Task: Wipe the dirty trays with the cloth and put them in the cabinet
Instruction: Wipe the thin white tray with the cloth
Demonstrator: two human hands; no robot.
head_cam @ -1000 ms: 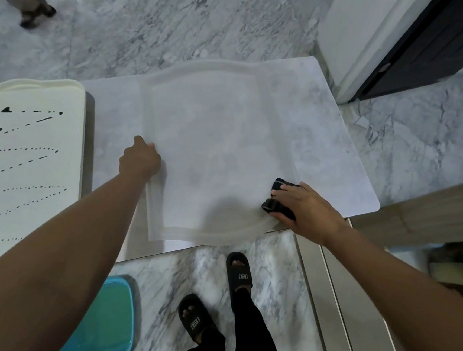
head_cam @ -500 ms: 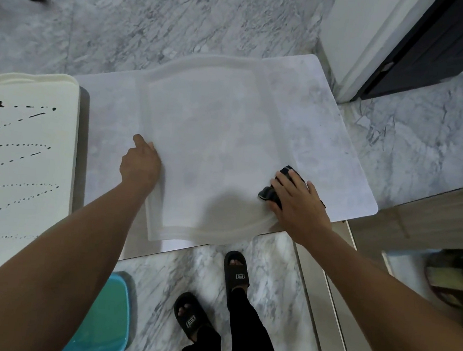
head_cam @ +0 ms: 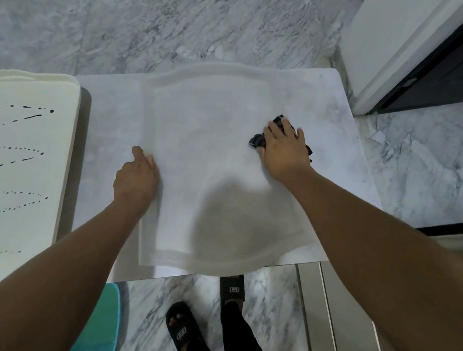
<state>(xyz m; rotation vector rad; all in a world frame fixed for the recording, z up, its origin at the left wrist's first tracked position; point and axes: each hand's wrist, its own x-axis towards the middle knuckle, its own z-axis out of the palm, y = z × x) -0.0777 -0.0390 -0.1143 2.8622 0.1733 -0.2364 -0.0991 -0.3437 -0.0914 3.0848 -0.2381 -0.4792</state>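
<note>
Head view
Translucent tray (head_cam: 200,132): flat on the marble table (head_cam: 107,135), long axis running away from the person, near end at the front edge.
In it: black cloth (head_cam: 257,141), right side.
Right hand (head_cam: 283,149): fingers spread flat, pressing the cloth.
Left hand (head_cam: 136,177): fingers curled, gripping the tray's left rim.
Cream tray (head_cam: 36,77): far left, holding dark dotted drips.

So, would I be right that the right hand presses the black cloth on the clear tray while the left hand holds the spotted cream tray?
Not quite: in the head view the left hand holds the left edge of the clear tray, not the spotted cream tray; the rest holds.
</note>
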